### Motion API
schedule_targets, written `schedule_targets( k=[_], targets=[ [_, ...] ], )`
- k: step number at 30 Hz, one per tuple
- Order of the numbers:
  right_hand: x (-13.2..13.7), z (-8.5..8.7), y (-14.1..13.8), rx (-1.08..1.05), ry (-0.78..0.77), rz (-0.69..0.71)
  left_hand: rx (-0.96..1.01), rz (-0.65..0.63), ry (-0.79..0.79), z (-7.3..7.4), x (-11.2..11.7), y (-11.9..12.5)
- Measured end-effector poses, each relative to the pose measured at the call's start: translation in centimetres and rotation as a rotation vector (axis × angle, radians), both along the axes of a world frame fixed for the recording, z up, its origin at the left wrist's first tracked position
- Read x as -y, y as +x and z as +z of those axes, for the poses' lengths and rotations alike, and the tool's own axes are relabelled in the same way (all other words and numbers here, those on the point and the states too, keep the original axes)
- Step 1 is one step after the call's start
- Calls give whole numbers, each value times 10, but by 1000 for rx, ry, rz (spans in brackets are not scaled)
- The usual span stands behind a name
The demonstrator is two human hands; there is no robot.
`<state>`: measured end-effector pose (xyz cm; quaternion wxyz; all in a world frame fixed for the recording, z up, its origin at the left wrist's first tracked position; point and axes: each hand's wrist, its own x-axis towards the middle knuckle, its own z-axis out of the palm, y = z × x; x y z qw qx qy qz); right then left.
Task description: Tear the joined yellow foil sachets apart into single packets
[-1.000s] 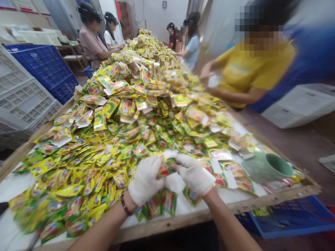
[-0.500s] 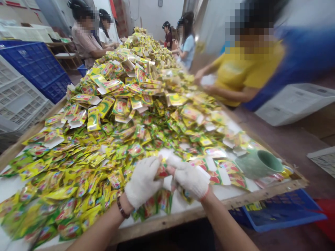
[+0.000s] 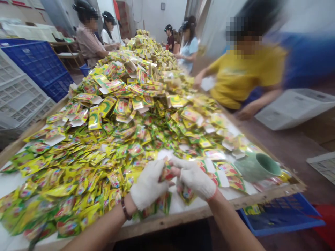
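Note:
Both my hands wear white knit gloves and meet near the front edge of a long table. My left hand point(image 3: 148, 184) and my right hand point(image 3: 195, 178) are closed together on a small red and green sachet point(image 3: 167, 173) held between their fingertips. More sachets hang below my hands, and I cannot tell which hand holds them. A huge heap of yellow and green sachets point(image 3: 125, 104) covers the table point(image 3: 183, 218) beyond my hands.
A green mug point(image 3: 258, 167) lies on its side at the right of the table. Blue crates point(image 3: 282, 212) sit below the right corner, white and blue crates point(image 3: 23, 90) stand at left. A person in a yellow shirt point(image 3: 243, 75) works at right; others farther back.
My hands have stayed together on the sachet and shifted slightly toward me. The person in yellow has lowered one arm toward the table edge.

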<state>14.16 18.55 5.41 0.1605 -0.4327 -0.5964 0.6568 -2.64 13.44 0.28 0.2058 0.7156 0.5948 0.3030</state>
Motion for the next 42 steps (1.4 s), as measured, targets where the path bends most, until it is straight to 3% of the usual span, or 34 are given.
schedule_targets(
  k=[3,5,8,11,15,19,22,24,26,30,34,38,40,42],
  targets=[
    [-12,6,11,2,107,-247,147,-72,-246,2,-9,13],
    [-19,9,12,-21,172,-308,187,-148,-353,-1,-17,26],
    [-26,9,-3,-10,272,-244,163,-202,-344,-4,-25,47],
    [-34,3,-32,142,327,-79,-81,-155,-201,2,-18,57],
    [-39,-15,-66,403,428,172,-379,-90,-140,19,5,29],
    [-29,-25,-79,496,511,213,-432,59,-61,28,4,-29],
    [-17,-23,-79,589,623,235,-419,173,77,30,-22,-61],
    [-12,-21,-78,658,665,255,-421,213,146,30,-46,-68],
    [-11,-21,-77,684,644,261,-437,184,188,30,-71,-62],
    [-18,-28,-75,644,604,242,-463,8,224,25,-117,-34],
    [-25,-38,-69,553,621,161,-483,5,217,24,-139,-28],
    [-33,-43,-59,395,594,63,-427,133,270,34,-119,-49],
    [-36,-41,-54,239,561,-28,-226,202,243,38,-96,-59],
    [-39,-38,-50,76,584,-160,75,254,91,37,-72,-64]
  ],
)
